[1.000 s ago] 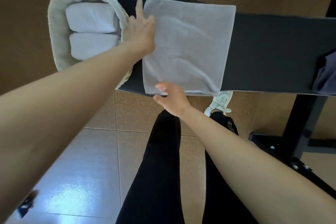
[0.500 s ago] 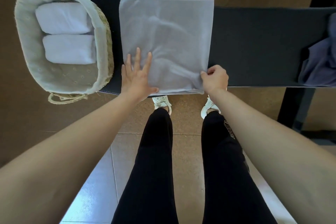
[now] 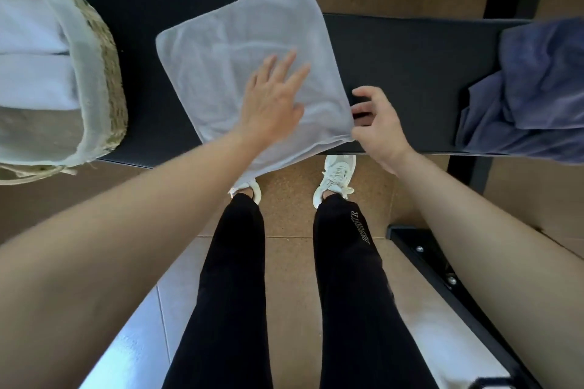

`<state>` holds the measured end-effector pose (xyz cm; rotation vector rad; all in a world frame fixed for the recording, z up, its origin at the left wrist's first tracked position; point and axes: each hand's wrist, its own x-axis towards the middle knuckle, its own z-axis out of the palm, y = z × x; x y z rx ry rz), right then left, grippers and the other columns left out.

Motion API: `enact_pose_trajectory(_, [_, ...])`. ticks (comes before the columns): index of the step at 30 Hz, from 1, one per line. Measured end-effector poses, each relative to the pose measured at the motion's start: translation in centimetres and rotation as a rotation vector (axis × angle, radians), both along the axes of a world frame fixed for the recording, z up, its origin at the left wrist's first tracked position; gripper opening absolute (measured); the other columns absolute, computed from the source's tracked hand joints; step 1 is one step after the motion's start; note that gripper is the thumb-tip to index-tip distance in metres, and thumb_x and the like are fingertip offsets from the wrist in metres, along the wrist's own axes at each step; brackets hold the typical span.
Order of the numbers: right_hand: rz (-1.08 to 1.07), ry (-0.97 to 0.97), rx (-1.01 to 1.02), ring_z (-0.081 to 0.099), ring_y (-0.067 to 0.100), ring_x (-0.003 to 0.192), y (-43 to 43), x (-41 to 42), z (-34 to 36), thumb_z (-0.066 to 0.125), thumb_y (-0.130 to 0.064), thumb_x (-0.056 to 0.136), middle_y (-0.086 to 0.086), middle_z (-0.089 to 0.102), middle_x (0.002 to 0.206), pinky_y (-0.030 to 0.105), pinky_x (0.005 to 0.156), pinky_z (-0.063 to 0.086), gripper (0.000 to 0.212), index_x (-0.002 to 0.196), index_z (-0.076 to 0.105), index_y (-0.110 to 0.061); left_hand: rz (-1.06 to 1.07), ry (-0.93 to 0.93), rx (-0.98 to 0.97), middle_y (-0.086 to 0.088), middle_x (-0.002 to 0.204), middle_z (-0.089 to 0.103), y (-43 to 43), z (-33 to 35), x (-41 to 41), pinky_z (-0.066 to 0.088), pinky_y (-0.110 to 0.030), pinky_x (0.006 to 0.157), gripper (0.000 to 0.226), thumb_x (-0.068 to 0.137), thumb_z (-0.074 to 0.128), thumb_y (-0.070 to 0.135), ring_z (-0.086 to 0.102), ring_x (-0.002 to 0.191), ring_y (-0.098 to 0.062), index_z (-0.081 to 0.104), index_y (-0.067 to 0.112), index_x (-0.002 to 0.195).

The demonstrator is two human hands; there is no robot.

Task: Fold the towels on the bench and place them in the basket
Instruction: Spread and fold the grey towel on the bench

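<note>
While the grey towel [image 3: 227, 50] lies folded and skewed on the table [image 3: 395, 54], its near corner is hung over the front edge. Left hand [image 3: 271, 104] is laid flat on the towel's middle, fingers straight and spread. Right hand [image 3: 377, 126] is curled at the towel's right corner, which is gripped by the fingers; thumb is held apart above it. Basket [image 3: 104, 79] is set on the table's left end, near the towel, not touching it. Two folded white towels [image 3: 31, 31] are packed side by side inside it. Blue towel [image 3: 537, 88] is seen crumpled on the table's right end, well apart from the grey one.
</note>
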<state>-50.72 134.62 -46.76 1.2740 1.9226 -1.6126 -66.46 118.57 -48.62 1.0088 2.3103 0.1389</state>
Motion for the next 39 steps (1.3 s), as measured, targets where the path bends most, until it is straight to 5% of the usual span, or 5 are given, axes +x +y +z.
enact_pose_trajectory(10, [0.149,-0.032,0.184,0.054,0.012,0.069,-1.1,2.7,-2.0,0.074,-0.008,0.084,0.0,0.064,0.075,0.031,0.068,0.051,0.007,0.087,0.07,-0.012,-0.175,0.152,-0.137,-0.005,0.173,-0.008,3.2,-2.9,-1.2,0.012,-0.071,0.12,0.087,0.094,0.049,0.069,-0.007,0.155,-0.048,0.0,0.044,0.161])
enact_pose_trajectory(20, [-0.068,0.036,-0.057,0.06,0.002,0.07,-0.3,4.3,0.7,0.072,0.003,0.083,-0.002,0.068,0.081,0.017,0.069,0.05,0.018,0.085,0.072,-0.014,-0.196,0.157,-0.149,-0.005,0.173,-0.01,3.2,-3.0,-1.4,0.012,-0.07,0.121,0.09,0.093,0.05,0.07,-0.007,0.155,-0.049,-0.002,0.043,0.161])
enact_pose_trajectory(31, [0.118,-0.162,0.266,0.041,0.011,0.06,-0.7,5.5,-0.5,0.065,-0.005,0.078,-0.001,0.049,0.062,0.024,0.059,0.038,0.016,0.068,0.052,-0.006,-0.185,0.131,-0.117,-0.005,0.173,-0.011,3.0,-3.0,-1.4,0.009,-0.07,0.122,0.088,0.095,0.051,0.067,-0.009,0.155,-0.048,-0.001,0.043,0.161])
enact_pose_trajectory(36, [-0.053,-0.127,0.285,0.055,0.009,0.08,-0.7,5.0,-0.7,0.068,-0.018,0.087,-0.001,0.062,0.095,0.024,0.074,0.048,0.009,0.092,0.06,-0.015,-0.174,0.109,-0.12,-0.006,0.172,-0.014,2.7,-2.9,-1.1,0.003,-0.068,0.123,0.088,0.096,0.049,0.065,-0.013,0.156,-0.045,-0.004,0.042,0.162])
enact_pose_trajectory(39, [-0.014,-0.121,0.275,0.058,0.011,0.092,-1.0,3.6,-1.4,0.074,-0.038,0.089,-0.004,0.062,0.105,0.022,0.078,0.045,0.033,0.111,0.06,-0.018,-0.15,0.121,-0.099,-0.01,0.173,-0.009,2.2,-2.6,-0.2,0.005,-0.063,0.125,0.096,0.092,0.058,0.064,-0.008,0.157,-0.041,0.003,0.032,0.164])
